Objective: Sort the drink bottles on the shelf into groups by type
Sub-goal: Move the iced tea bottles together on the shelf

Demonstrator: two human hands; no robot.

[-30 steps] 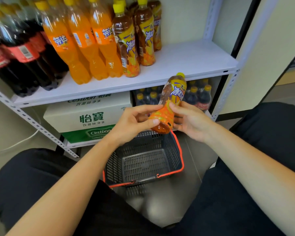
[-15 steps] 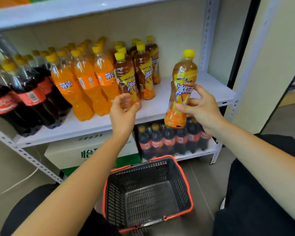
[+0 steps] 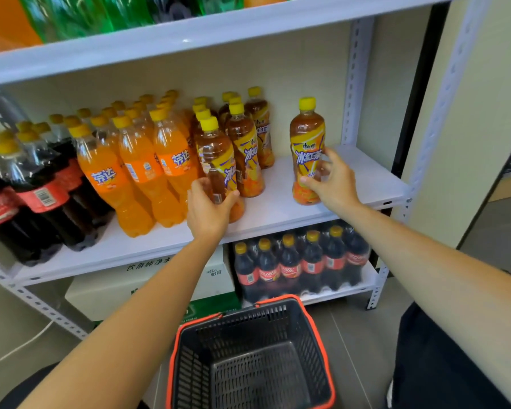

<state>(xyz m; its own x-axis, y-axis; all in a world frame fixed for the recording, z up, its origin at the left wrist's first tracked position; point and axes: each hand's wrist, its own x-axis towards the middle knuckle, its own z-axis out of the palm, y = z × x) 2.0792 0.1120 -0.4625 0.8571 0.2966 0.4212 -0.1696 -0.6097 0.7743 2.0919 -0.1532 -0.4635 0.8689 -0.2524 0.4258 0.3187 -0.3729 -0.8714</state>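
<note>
A: Two hands busy?
B: Left hand [image 3: 208,209] curls round the front tea bottle [image 3: 216,154] at the middle shelf's [image 3: 278,208] front; right hand [image 3: 334,184] wraps the lone tea bottle [image 3: 306,134], upright toward that shelf's right end.

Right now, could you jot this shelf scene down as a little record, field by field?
Left grip: holds front tea, upright in the tea group
Right grip: holds lone tea, upright on the shelf, apart from the group
Shelf order, left to right: cola, orange soda, tea
Shelf below: cola pack, boxes
Floor: basket in front of the rack
</note>
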